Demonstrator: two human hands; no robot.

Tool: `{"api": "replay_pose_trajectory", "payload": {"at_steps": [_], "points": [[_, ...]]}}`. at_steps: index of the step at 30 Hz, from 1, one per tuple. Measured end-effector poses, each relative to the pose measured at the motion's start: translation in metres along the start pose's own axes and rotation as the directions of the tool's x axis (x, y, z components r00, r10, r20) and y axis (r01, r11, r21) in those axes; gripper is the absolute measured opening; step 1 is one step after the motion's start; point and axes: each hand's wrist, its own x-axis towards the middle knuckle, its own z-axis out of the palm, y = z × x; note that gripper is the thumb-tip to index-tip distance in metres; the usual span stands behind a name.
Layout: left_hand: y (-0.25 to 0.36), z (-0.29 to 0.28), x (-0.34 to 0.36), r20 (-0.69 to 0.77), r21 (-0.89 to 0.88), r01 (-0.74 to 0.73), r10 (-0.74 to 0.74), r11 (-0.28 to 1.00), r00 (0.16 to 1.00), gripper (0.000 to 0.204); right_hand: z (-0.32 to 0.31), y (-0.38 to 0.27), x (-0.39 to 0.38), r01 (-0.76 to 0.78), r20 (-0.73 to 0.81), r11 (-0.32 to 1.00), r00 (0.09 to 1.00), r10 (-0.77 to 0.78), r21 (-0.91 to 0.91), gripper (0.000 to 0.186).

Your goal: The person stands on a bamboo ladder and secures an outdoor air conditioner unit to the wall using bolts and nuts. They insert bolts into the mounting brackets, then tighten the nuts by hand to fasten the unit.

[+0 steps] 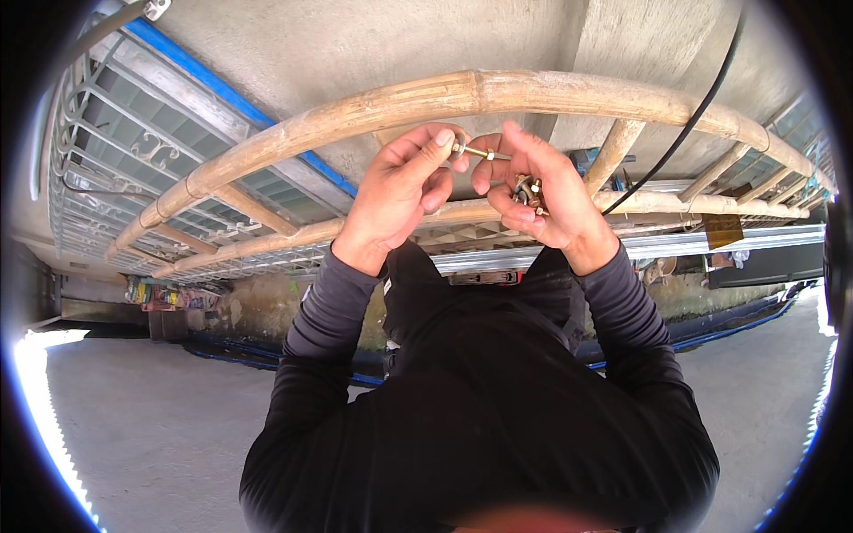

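Note:
A thin brass-coloured bolt (pixel 477 152) spans the gap between my hands, with a washer near its left end and a nut along its shank. My left hand (pixel 391 195) pinches the washer end between thumb and fingers. The fingertips of my right hand (pixel 569 200) are at the bolt's other end. Several more small metal fasteners (pixel 530 191), seemingly bolts and nuts, lie in the right hand's curled fingers and palm. How the right fingertips touch the bolt is partly hidden.
A bamboo ladder (pixel 391 107) with rungs crosses just beyond my hands. White metal window grilles (pixel 133 160) stand at left, beside a blue strip (pixel 200 71). A black cable (pixel 702 107) hangs at right. Long metal channels (pixel 755 236) and a concrete floor (pixel 160 400) lie below.

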Motion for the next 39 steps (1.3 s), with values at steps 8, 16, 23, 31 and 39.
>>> {"api": "replay_pose_trajectory", "payload": {"at_steps": [8, 16, 23, 31, 39], "points": [[0.001, 0.002, 0.0, 0.015, -0.022, -0.012, 0.013, 1.0, 1.0, 0.031, -0.006, 0.004, 0.003, 0.162, 0.025, 0.983, 0.987, -0.161, -0.083, 0.021], [0.003, 0.002, -0.001, 0.01, -0.051, -0.028, 0.029, 0.998, 1.0, 0.031, 0.007, 0.002, -0.003, 0.174, -0.021, 0.984, 0.984, -0.175, -0.027, 0.03], [-0.001, -0.001, -0.001, -0.004, -0.061, -0.012, 0.012, 0.998, 1.0, 0.03, 0.006, 0.003, -0.001, -0.067, -0.097, 0.996, 0.993, 0.061, -0.058, 0.04], [-0.002, -0.003, -0.001, -0.03, -0.084, 0.024, -0.026, 0.996, 0.999, 0.029, -0.009, 0.016, 0.002, -0.095, -0.112, 0.972, 0.986, 0.121, 0.215, 0.022], [-0.008, -0.004, -0.008, -0.034, -0.097, 0.042, -0.046, 0.994, 0.998, 0.026, -0.044, 0.048, -0.007, -0.105, -0.072, 0.978, 0.99, 0.119, 0.183, 0.029]]}}
